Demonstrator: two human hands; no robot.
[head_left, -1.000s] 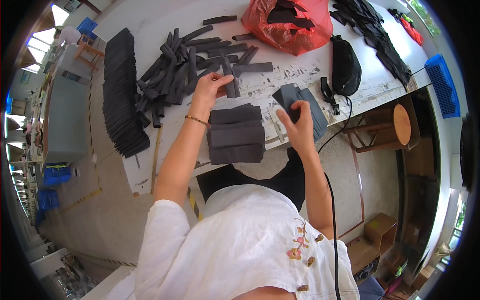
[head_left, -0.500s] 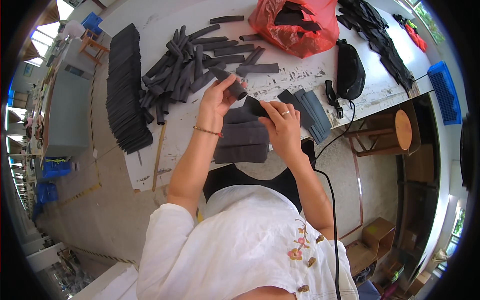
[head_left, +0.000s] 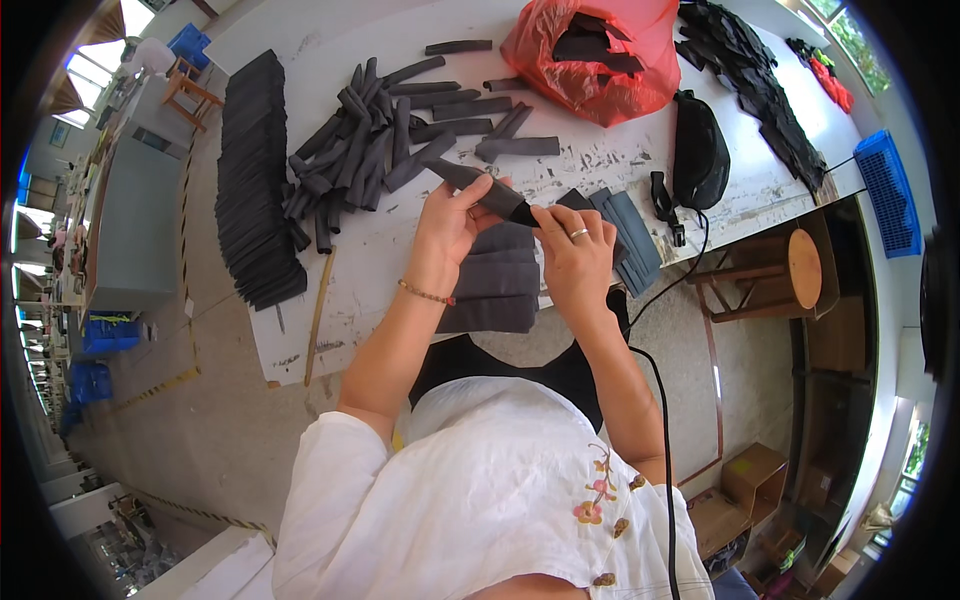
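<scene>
My left hand (head_left: 450, 218) grips a dark grey fabric tube (head_left: 478, 184) between thumb and fingers, above the near part of the table. At the tube's right end my right hand (head_left: 578, 250) pinches a small black piece of material (head_left: 523, 213). The black piece meets the tube's mouth; how much of it lies inside is hidden. Under my hands, flat dark grey fabric pieces (head_left: 488, 290) lie overlapped at the table's front edge. Grey strips (head_left: 628, 240) lie fanned beside my right hand. Beyond my left hand is a loose heap of similar tubes (head_left: 352, 150).
A long stacked row of dark pieces (head_left: 255, 190) runs along the table's left side. Farther back sit a red plastic bag (head_left: 640, 85), a black pouch (head_left: 700, 150) with a cable, and black scraps (head_left: 755, 85). A wooden stool (head_left: 804, 268) stands at the right.
My hands have come together: the black piece, held apart from the tube before, now meets its end. The tube has swung to point more toward my right hand.
</scene>
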